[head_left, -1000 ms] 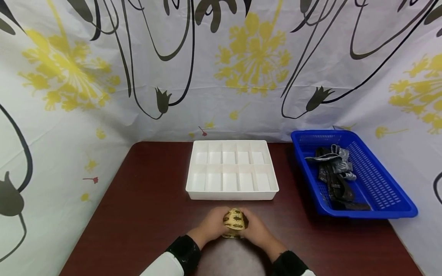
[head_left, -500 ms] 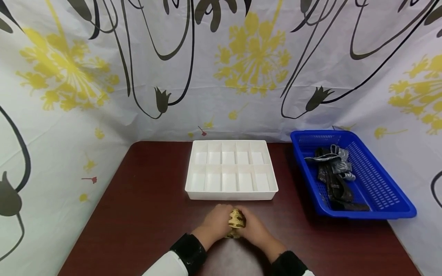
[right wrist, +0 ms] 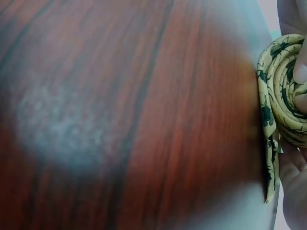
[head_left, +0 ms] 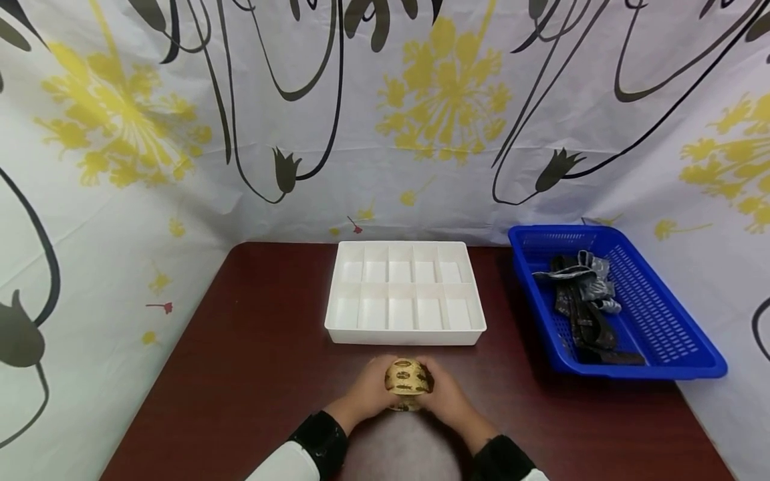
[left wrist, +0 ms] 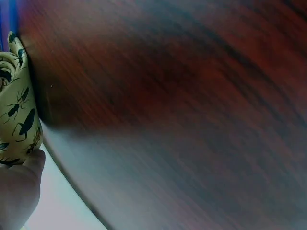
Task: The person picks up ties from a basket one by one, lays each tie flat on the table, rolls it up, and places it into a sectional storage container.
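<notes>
2 hands meet across 1 rolled patterned strip, the left hand point(head_left: 368, 389) at its 9 o'clock side and the right hand point(head_left: 448, 395) at its 3 o'clock side; both grip it, fingers bent about its ends, so neither is the nearer. From where I stand, taking 12 o'clock as straight ahead of the person, the rolled patterned strip point(head_left: 407, 378) sits right between the hands; the coil's axis seems to run from 9 to 3 o'clock, its spiral ends turned to the palms; the right wrist view shows 1 such spiral with fingertips touching it, and 1 loose tail point(right wrist: 272, 167) trailing off the coil; whether the roll rests on the tabletop point(head_left: 271, 321) or is held just above it, I can't tell.

Straight up at 12 o'clock, near the hands but apart from them, lies 1 white tray point(head_left: 404, 337) with 10 compartments, in 2 rows of 5; its long side runs from 9 to 3 o'clock, much like the coil's axis; at about 2 o'clock, well apart from the hands, stands 1 blue basket point(head_left: 686, 369); in it lies a tangle of dark and grey strips point(head_left: 586, 314), too heaped for me to count; 2 dark wristbands point(head_left: 323, 437) circle the person's arms, 1 on each; behind it all, past the tabletop's 12 o'clock edge, hangs a white printed cloth point(head_left: 240, 207) with yellow blooms and grey stems.
</notes>
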### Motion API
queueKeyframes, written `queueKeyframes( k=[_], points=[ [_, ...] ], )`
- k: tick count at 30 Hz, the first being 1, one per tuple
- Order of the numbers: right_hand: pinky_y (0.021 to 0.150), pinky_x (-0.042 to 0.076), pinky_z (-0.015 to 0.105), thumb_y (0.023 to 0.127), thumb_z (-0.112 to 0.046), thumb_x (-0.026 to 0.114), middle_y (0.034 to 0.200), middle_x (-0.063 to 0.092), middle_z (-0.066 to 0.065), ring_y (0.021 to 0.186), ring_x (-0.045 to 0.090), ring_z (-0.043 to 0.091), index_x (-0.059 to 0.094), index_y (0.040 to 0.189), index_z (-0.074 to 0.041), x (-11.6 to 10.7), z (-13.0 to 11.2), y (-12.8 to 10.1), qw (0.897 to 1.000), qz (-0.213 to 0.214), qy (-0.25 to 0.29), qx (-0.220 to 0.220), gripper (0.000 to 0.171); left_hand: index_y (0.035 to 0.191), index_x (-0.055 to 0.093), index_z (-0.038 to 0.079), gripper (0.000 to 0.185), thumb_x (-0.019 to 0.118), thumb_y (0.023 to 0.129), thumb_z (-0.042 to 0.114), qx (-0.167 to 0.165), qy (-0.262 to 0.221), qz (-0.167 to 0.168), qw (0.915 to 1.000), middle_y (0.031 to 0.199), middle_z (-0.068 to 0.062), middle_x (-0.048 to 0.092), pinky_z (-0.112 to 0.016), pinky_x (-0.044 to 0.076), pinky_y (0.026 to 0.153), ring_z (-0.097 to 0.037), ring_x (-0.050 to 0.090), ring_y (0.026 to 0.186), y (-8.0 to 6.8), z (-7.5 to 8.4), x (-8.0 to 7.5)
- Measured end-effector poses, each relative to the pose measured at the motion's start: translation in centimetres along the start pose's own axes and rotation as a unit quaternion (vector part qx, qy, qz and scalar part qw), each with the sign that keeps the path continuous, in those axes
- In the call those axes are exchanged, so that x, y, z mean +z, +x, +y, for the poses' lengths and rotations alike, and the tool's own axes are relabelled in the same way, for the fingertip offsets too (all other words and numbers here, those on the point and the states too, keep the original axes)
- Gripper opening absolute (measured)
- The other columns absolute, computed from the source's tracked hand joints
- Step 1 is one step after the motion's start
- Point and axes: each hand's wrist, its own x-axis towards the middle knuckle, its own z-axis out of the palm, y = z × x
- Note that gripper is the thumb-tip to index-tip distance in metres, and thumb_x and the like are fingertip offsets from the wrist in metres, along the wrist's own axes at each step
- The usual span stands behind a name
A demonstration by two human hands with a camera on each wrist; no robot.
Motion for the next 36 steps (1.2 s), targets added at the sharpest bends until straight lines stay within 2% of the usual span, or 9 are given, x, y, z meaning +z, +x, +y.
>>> queueKeyframes(
  k=[6,9,14,17,20,23,27,32,36],
  points=[
    [0.084,0.046,0.027,0.062,0.017,0.067,0.116,0.062,0.013,0.101,0.055,0.024,0.055,0.122,-0.001,0.1,0.3,-0.1,1.000,0.004,-0.015,-0.005,0.063,0.113,0.063,0.004,0.050,0.081,0.067,0.008,0.031,0.085,0.002,0.9959,0.105,-0.005,0.066,-0.034,0.045,0.090,-0.018,0.059,0.097,0.1,0.7,0.2],
    [0.087,0.046,0.029,0.061,0.017,0.069,0.118,0.061,0.013,0.104,0.055,0.025,0.054,0.124,-0.001,0.0,0.5,-0.2,1.000,0.006,-0.020,-0.009,0.067,0.109,0.064,0.006,0.047,0.081,0.065,0.008,0.044,0.143,-0.003,0.9887,0.099,-0.001,0.066,-0.030,0.046,0.086,-0.016,0.058,0.093,0.3,1.3,0.3],
    [0.089,0.047,0.033,0.062,0.012,0.075,0.126,0.057,0.017,0.111,0.054,0.030,0.048,0.133,0.000,-0.5,0.6,-0.4,1.000,-0.004,-0.026,-0.002,0.076,0.102,0.065,0.009,0.041,0.082,0.065,0.015,0.052,0.220,-0.014,0.9741,0.090,0.004,0.065,-0.030,0.045,0.091,-0.012,0.058,0.084,0.7,2.5,0.5],
    [0.073,0.053,0.032,0.064,0.011,0.075,0.129,0.054,0.022,0.107,0.054,0.033,0.043,0.137,0.002,-0.8,0.5,-0.5,1.000,-0.018,-0.013,0.008,0.081,0.099,0.065,0.010,0.040,0.084,0.065,0.020,0.031,0.251,-0.019,0.9672,0.087,0.003,0.063,-0.028,0.047,0.084,-0.013,0.056,0.081,0.7,3.4,0.4],
    [0.066,0.053,0.029,0.063,0.013,0.073,0.129,0.052,0.024,0.104,0.054,0.032,0.043,0.136,0.004,-0.9,0.2,-0.6,1.000,-0.022,-0.008,0.007,0.080,0.099,0.065,0.009,0.039,0.084,0.066,0.020,-0.006,0.269,-0.025,0.9627,0.087,0.000,0.062,-0.026,0.048,0.071,-0.015,0.053,0.081,0.7,4.3,0.3],
    [0.076,0.050,0.029,0.061,0.012,0.072,0.127,0.054,0.023,0.105,0.053,0.031,0.047,0.134,0.004,-0.8,-0.2,-0.6,0.999,-0.018,-0.032,-0.003,0.078,0.101,0.065,0.008,0.035,0.081,0.071,0.017,-0.039,0.291,-0.033,0.9554,0.089,-0.002,0.061,-0.027,0.049,0.066,-0.016,0.052,0.082,0.8,4.9,0.3],
    [0.073,0.050,0.028,0.060,0.016,0.068,0.123,0.055,0.022,0.100,0.054,0.029,0.049,0.131,0.005,-0.6,-0.4,-0.5,0.999,-0.018,-0.031,-0.004,0.074,0.103,0.065,0.008,0.034,0.079,0.075,0.020,-0.068,0.305,-0.043,0.9489,0.090,-0.004,0.061,-0.029,0.050,0.064,-0.017,0.053,0.084,1.1,5.5,0.4],
    [0.068,0.050,0.026,0.060,0.019,0.065,0.120,0.057,0.022,0.099,0.055,0.030,0.052,0.126,0.006,-0.4,-0.2,-0.4,1.000,0.003,-0.017,0.007,0.068,0.104,0.062,0.007,0.044,0.083,0.070,0.028,-0.059,0.279,-0.049,0.9573,0.090,-0.004,0.059,-0.029,0.049,0.066,-0.018,0.052,0.085,1.3,4.9,0.3],
    [0.077,0.047,0.027,0.062,0.019,0.065,0.121,0.059,0.020,0.104,0.054,0.030,0.054,0.125,0.003,-0.3,0.0,-0.4,1.000,0.016,-0.018,0.012,0.065,0.110,0.057,0.009,0.056,0.085,0.067,0.033,-0.033,0.188,-0.040,0.9807,0.097,-0.002,0.058,-0.028,0.047,0.076,-0.019,0.051,0.093,1.1,3.2,0.4]
  ],
)
